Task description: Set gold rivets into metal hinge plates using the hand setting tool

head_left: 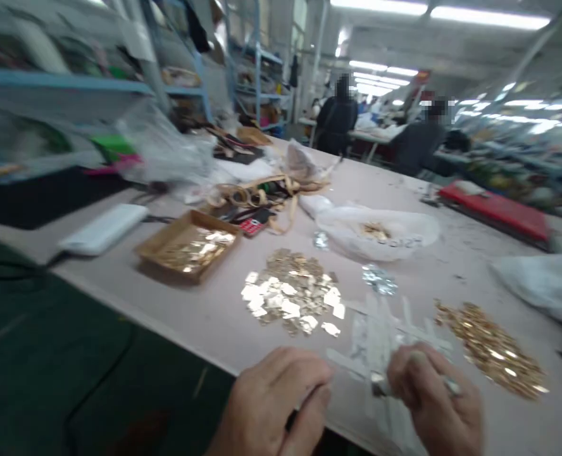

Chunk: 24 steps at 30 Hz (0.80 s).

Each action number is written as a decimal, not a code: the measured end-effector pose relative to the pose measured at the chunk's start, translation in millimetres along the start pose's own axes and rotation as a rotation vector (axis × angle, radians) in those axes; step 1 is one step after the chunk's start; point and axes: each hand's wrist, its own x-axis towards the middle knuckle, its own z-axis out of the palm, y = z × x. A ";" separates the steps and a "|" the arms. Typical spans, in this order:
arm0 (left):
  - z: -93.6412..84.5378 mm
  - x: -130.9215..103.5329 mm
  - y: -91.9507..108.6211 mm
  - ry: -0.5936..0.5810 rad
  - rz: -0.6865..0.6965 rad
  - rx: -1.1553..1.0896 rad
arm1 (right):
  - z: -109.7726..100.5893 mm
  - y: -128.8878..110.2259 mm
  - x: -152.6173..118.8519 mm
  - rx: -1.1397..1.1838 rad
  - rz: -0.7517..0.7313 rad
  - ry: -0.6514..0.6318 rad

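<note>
My left hand (281, 396) is at the table's near edge, fingers curled and thumb against the forefinger. Whatever may be between them is hidden. To its right, my right hand (435, 392) is closed around a small tool with a metal end (380, 384); blur hides its exact kind. Strips of whitish tape (378, 335) lie on the table under and beyond this hand. Just past my left hand is a pile of shiny flat gold metal plates (288, 291). A heap of small gold metal pieces (494, 348) lies to the right of my right hand.
A cardboard box (190, 247) holds more gold pieces. Small silver pieces (380, 278) lie near a white plastic bag (380, 231). Farther off are tan straps (257, 193), a white power bank-like block (103, 229) and a red case (494, 212). Two people sit in the background.
</note>
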 end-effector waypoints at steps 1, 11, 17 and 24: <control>11.7 -3.2 -10.5 -0.082 0.031 0.056 | -19.3 4.0 -1.8 -0.006 0.061 0.035; 76.9 -5.7 -34.2 -0.375 0.220 0.196 | -33.3 27.1 -10.4 0.550 0.176 0.283; 95.8 -7.7 -38.4 -0.496 0.335 0.289 | -42.0 30.2 -9.5 0.548 0.140 0.269; 97.4 -3.5 -39.0 -0.510 0.375 0.267 | -41.1 33.7 1.0 0.591 0.148 0.260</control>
